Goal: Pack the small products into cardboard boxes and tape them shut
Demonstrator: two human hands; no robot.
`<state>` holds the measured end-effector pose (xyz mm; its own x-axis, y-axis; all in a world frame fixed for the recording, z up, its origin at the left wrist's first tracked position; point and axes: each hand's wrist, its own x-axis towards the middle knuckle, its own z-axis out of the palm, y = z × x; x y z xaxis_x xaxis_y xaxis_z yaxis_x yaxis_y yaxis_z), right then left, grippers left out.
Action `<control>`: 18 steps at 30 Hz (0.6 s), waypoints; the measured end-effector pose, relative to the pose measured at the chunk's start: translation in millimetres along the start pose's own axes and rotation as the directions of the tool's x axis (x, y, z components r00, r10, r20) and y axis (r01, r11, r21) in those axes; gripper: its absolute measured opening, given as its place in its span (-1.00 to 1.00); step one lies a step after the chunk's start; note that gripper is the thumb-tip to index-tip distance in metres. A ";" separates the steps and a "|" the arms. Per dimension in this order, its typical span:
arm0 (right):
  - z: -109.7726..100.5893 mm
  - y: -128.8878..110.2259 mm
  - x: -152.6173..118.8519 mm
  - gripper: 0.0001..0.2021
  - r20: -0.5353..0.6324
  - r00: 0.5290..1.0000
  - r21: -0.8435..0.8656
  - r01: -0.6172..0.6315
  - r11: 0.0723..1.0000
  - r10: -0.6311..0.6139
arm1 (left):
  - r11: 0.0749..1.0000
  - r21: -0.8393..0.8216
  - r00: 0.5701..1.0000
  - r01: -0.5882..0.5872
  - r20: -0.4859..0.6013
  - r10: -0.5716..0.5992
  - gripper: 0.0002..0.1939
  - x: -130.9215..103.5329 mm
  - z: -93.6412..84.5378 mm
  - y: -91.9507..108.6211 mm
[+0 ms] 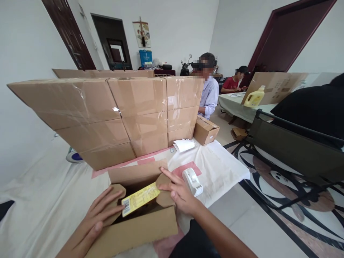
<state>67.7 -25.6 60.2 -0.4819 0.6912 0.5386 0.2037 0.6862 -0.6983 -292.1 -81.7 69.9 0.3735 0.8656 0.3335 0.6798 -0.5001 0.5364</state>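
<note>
An open cardboard box (139, 229) stands at the table's near edge, its long flaps raised. A yellow packet (141, 197) with a barcode at its left end lies slanted across the opening; the box's inside below it is dark. My left hand (100, 211) rests with spread fingers on the left end flap, one fingertip at the packet's barcode end. On the right end flap lies my right hand (178, 191), fingers apart, with a fingertip near the packet's right end.
A white tape dispenser (192, 181) sits right of the box. Folded white paper (184, 145) and a closed carton (205, 130) are farther back. A wall of taped cartons (139, 118) rises behind the box. Beyond it is a person (211, 91); others sit at the right.
</note>
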 end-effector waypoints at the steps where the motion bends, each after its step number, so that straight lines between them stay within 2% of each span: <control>1: 0.3 -0.7 1.6 -0.40 0.001 1.000 0.016 -0.016 1.000 0.016 | 0.999 0.026 1.000 -0.020 0.006 0.020 -0.50 -0.3 0.8 3.2; 5: 1.6 2.8 4.6 -0.43 -0.030 0.998 0.094 -0.052 0.994 0.055 | 0.981 0.144 0.989 -0.132 0.082 0.121 -0.55 4.1 -5.4 16.6; 8: 3.9 9.6 4.3 -0.49 -0.068 0.996 0.138 -0.043 0.989 0.053 | 0.970 0.148 0.978 -0.191 0.108 0.176 -0.45 10.0 -9.9 23.7; 11: 7.3 16.8 3.4 -0.52 -0.104 0.994 0.155 -0.029 0.987 0.046 | 0.955 0.204 0.975 -0.216 0.104 0.198 -0.47 13.5 -10.7 25.1; 14: 10.6 23.4 2.6 -0.52 -0.132 0.990 0.162 -0.024 0.987 0.046 | 0.914 0.322 0.967 -0.245 0.151 0.206 -0.58 14.4 -11.3 24.8; 18: 12.4 30.2 3.6 -0.51 -0.158 0.987 0.171 -0.005 0.985 0.032 | 0.888 0.381 0.961 -0.259 0.194 0.197 -0.58 17.9 -13.5 32.3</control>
<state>61.6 -5.2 35.2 -0.3340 0.7400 0.5838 0.0572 0.6341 -0.7711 -272.0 -82.8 103.7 0.6153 0.7386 0.2756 0.7472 -0.6578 0.0948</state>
